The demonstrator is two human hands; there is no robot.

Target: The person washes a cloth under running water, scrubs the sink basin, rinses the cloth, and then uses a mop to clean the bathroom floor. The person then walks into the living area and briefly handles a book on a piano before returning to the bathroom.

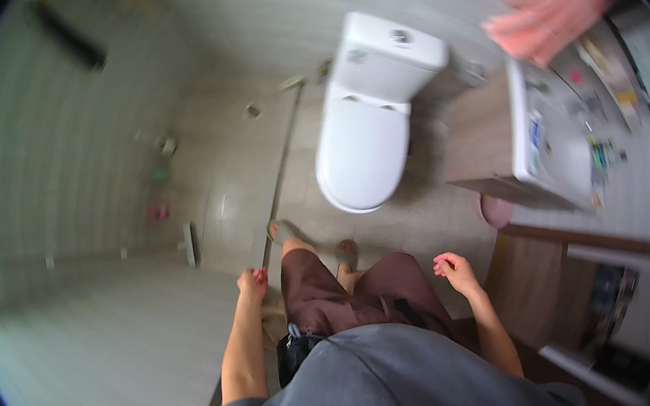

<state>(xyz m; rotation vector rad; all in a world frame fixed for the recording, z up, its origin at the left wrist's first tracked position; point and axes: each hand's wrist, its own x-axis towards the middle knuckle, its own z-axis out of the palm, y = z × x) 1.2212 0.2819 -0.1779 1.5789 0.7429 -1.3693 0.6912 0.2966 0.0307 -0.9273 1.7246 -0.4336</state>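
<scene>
My left hand point(252, 284) hangs beside my left thigh, near the end of a dark floor strip point(281, 175). Its fingers are curled inward, and whether they are closed is blurred. Out to the right of my right thigh is my right hand point(456, 272), fingers loosely bent and nothing in it. Neither hand touches anything that I can see. Ahead of my feet stands a white toilet point(362, 149) with its lid down and a round flush button point(400, 36) on the tank.
At the right, a washbasin point(565, 159) on a wood-look cabinet point(479, 133) holds a tube point(536, 135). A pink bin point(495, 210) stands beneath. Pink towels point(558, 6) hang above. Tiled floor point(222, 173) runs left to a drain point(252, 111). Wooden shelving point(533, 286) is at lower right.
</scene>
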